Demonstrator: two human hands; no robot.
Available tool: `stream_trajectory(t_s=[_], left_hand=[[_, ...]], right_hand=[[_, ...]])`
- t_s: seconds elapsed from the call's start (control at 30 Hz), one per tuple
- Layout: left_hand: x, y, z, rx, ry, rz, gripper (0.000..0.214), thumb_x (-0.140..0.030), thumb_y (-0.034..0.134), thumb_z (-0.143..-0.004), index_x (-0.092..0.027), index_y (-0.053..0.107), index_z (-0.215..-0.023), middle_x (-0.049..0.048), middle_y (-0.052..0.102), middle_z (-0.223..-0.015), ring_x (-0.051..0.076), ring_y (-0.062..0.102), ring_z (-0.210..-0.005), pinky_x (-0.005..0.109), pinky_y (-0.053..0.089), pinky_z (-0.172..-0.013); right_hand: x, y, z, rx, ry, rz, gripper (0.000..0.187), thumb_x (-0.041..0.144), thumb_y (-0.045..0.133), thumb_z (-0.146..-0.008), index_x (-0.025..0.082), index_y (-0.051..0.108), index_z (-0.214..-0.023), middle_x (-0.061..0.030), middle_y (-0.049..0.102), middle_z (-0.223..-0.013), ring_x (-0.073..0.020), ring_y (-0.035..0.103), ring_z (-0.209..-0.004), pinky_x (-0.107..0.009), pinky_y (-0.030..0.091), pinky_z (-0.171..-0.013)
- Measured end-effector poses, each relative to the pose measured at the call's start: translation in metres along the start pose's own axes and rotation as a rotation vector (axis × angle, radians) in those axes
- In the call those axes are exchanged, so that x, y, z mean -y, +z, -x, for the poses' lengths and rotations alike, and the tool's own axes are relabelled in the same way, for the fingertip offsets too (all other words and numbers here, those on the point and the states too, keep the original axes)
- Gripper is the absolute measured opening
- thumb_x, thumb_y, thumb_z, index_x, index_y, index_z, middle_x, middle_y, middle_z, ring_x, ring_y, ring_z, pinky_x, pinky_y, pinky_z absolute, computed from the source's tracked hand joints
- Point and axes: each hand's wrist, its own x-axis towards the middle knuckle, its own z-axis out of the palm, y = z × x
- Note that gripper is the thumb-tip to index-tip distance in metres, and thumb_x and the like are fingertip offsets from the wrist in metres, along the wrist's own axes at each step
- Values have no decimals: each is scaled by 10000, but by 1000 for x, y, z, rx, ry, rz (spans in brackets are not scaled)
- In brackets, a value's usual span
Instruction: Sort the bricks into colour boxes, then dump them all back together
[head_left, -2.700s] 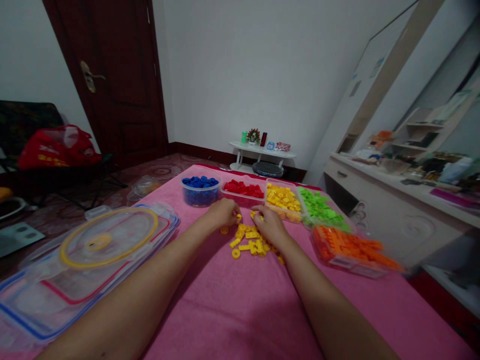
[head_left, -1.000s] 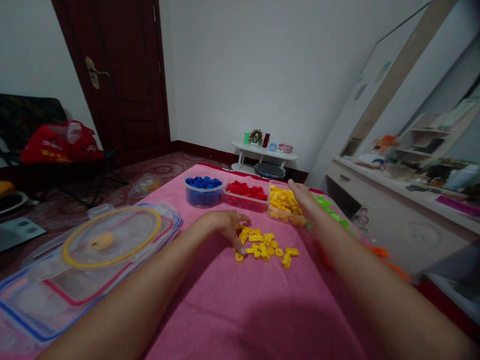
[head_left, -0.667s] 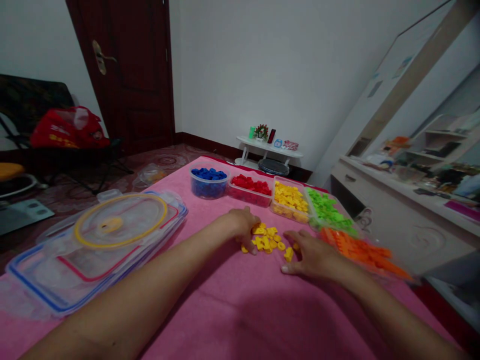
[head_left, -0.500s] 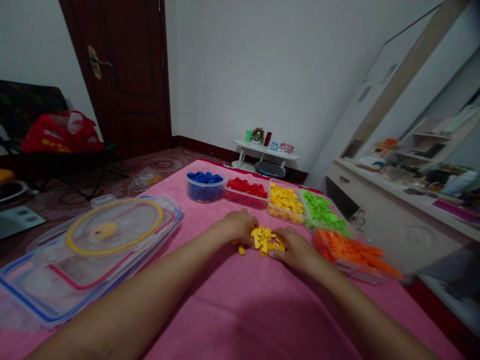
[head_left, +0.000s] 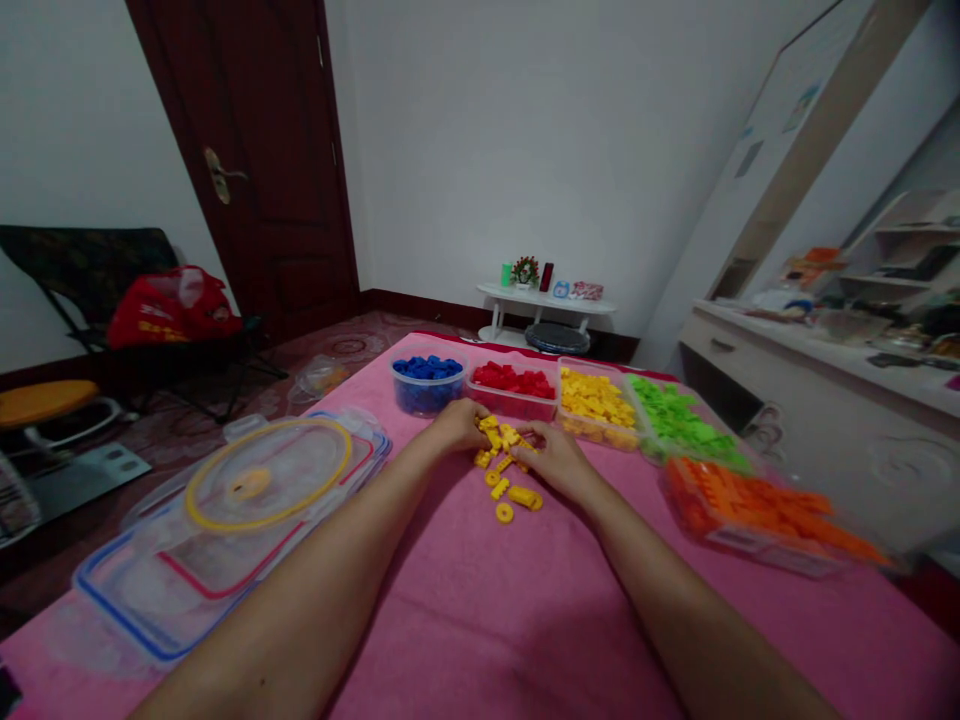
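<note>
A small pile of yellow building pieces [head_left: 504, 462] lies on the pink cloth [head_left: 480, 620]. My left hand [head_left: 457, 425] and my right hand [head_left: 556, 462] sit either side of the pile, fingers curled in around the top pieces. Both hands touch the pieces near the pile's far end; what each one grips is too small to make out. A few loose yellow pieces, one of them a ring [head_left: 505, 512], lie just in front of my hands.
Behind the pile stand tubs of blue [head_left: 427, 382], red [head_left: 511, 388], yellow [head_left: 597, 402] and green [head_left: 684, 425] pieces; an orange tub [head_left: 757, 510] sits at the right. Stacked clear lids [head_left: 240, 510] lie at the left. A dresser [head_left: 825, 410] stands right of the table.
My right hand came back from the yellow tub to the pile. Both hands pushed the scattered pieces together and moved with them toward the tubs. The camera swung slightly left.
</note>
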Motion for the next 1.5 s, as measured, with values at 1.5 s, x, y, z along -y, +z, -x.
stream_trajectory(t_s=[1.5], left_hand=[[-98, -26, 45, 448, 96, -570, 472, -354, 835, -472, -227, 748, -917, 89, 727, -902, 249, 658, -773, 268, 472, -632]], right_hand=[[56, -31, 39, 681, -87, 287, 229, 234, 690, -603, 179, 631, -817, 11, 617, -749, -105, 506, -626, -207, 350, -529]])
